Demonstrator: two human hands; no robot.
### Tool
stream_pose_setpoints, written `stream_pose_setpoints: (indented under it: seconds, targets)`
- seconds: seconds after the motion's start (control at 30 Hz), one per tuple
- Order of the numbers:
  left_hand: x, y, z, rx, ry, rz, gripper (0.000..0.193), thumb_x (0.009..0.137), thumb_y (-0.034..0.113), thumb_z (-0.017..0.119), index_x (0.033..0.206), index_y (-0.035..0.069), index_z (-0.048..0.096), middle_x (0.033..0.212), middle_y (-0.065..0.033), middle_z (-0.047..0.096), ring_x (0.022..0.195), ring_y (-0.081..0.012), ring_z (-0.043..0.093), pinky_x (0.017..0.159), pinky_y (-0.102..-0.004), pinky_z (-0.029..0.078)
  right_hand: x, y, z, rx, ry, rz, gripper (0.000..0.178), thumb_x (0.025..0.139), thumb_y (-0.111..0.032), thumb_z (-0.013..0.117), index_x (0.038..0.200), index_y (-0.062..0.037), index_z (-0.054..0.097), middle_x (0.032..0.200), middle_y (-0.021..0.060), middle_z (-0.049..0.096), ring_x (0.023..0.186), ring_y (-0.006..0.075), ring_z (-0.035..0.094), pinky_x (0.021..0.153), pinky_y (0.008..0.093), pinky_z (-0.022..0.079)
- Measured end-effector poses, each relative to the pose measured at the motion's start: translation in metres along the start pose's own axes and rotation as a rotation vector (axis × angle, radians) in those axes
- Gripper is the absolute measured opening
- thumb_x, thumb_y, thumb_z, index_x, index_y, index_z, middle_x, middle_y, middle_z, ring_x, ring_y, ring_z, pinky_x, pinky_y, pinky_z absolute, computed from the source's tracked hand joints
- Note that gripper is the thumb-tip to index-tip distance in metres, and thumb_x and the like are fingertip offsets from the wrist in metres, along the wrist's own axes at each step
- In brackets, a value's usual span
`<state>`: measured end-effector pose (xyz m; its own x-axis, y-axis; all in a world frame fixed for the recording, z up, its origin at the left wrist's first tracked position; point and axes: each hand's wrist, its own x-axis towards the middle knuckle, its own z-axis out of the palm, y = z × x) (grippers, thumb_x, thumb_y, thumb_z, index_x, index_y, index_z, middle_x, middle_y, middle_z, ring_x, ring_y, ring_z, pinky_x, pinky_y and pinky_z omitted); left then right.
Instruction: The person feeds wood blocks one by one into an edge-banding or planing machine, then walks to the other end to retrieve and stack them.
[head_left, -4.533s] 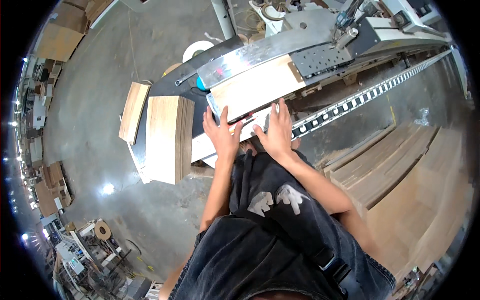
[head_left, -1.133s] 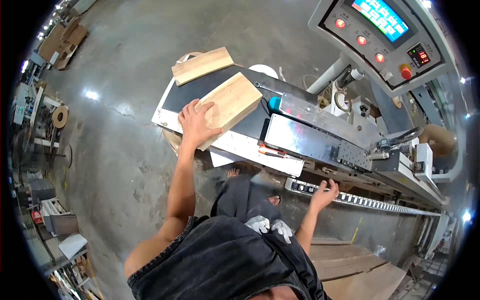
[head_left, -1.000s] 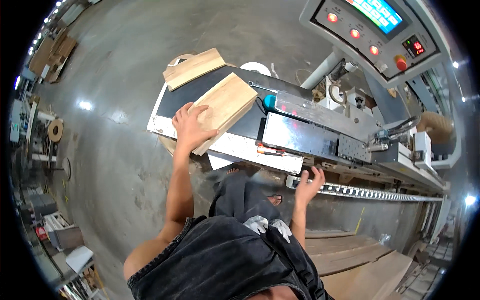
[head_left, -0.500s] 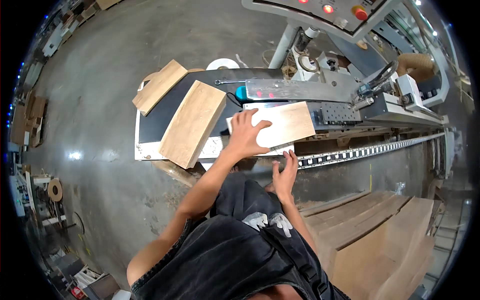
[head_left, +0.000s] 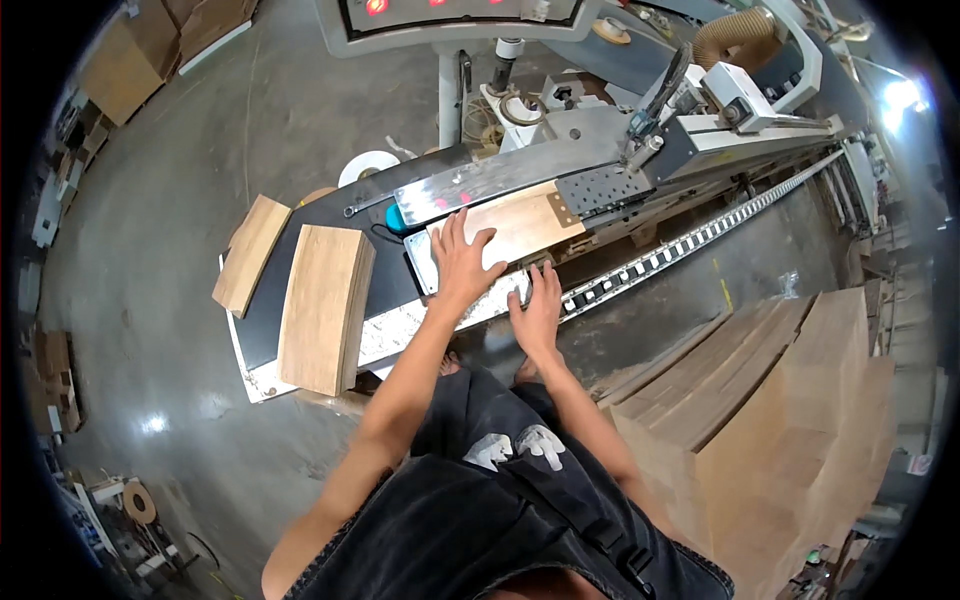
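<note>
A pale wooden board [head_left: 518,222] lies flat along the metal fence [head_left: 490,183] of a machine, its right end beside a perforated metal plate [head_left: 604,190]. My left hand [head_left: 462,268] rests on the board's left part with fingers spread, not wrapped round it. Just right of it, my right hand [head_left: 537,312] is at the near edge of the machine bed, fingers stretched and a little apart, holding nothing I can see. Left of the hands, a stack of wooden boards [head_left: 322,300] sits on the black table [head_left: 262,338]. One more wooden board [head_left: 252,256] lies beyond the stack, at the far left.
A control panel [head_left: 460,22] with red lights overhangs the far side. A wrench [head_left: 375,203] lies by the fence. The roller track [head_left: 650,262] runs off to the right. Large stacked wooden panels [head_left: 740,420] stand at my right. A white roll [head_left: 368,168] is behind the table.
The board has slid right and away from me, from lying askew to lying along the fence near the perforated plate. My left hand has stayed on it. The whole view has turned.
</note>
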<state>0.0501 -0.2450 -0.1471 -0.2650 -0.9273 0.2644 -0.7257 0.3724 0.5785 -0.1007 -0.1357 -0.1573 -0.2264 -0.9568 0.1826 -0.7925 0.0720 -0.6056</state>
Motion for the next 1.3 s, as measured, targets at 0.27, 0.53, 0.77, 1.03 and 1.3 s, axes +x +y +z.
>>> stream_pose_setpoints:
  seconds: [0.27,0.53,0.77,1.03,1.3]
  targets:
    - [-0.062,0.003,-0.002,0.054,0.219,-0.294,0.072,0.081,0.034,0.089,0.145,0.013,0.063,0.165,-0.0307,0.032,0.154,-0.0489,0.025,0.125,-0.0626,0.016,0.024,-0.008,0.033,0.156,0.016,0.086,0.076,0.096,-0.021,0.073,0.158,0.0016,0.037,0.169,0.0379,0.02,0.155,0.0528,0.026,0.124,0.0577,0.028]
    - [-0.064,-0.001,0.017,0.135,0.219,-0.285,0.063,0.091,0.03,0.082,0.149,0.016,0.062,0.167,-0.0134,0.044,0.159,-0.0393,0.029,0.127,-0.0672,0.011,0.033,0.02,0.026,0.594,-0.156,0.192,0.042,0.094,-0.012,0.077,0.126,-0.005,0.051,0.166,0.036,0.03,0.131,0.0399,0.056,0.1,0.0432,0.049]
    - [-0.033,0.035,0.049,0.136,0.203,-0.32,0.06,0.088,0.027,0.085,0.145,0.015,0.066,0.165,-0.0133,0.047,0.158,-0.0383,0.032,0.128,-0.0656,0.01,0.056,0.059,0.005,0.765,-0.218,0.26,0.041,0.095,-0.007,0.074,0.126,-0.0061,0.047,0.176,0.0338,0.002,0.137,0.0339,0.053,0.097,0.0402,0.051]
    - [0.009,0.085,0.094,0.164,0.195,-0.352,0.065,0.08,0.027,0.09,0.139,0.016,0.068,0.162,-0.0102,0.052,0.153,-0.0349,0.04,0.128,-0.0649,0.012,0.088,0.114,-0.016,0.842,-0.17,0.232,0.064,0.09,-0.001,0.071,0.144,-0.0034,0.035,0.176,0.027,-0.001,0.128,0.0294,0.056,0.101,0.0439,0.053]
    - [0.044,0.121,0.138,0.182,0.218,-0.322,0.074,0.078,0.03,0.091,0.144,0.015,0.063,0.16,-0.009,0.055,0.149,-0.0351,0.044,0.128,-0.0642,0.012,0.124,0.159,-0.047,0.853,-0.187,0.244,0.097,0.089,0.002,0.07,0.165,-0.0017,0.01,0.152,0.0192,0.041,0.122,0.0286,0.058,0.097,0.0413,0.053]
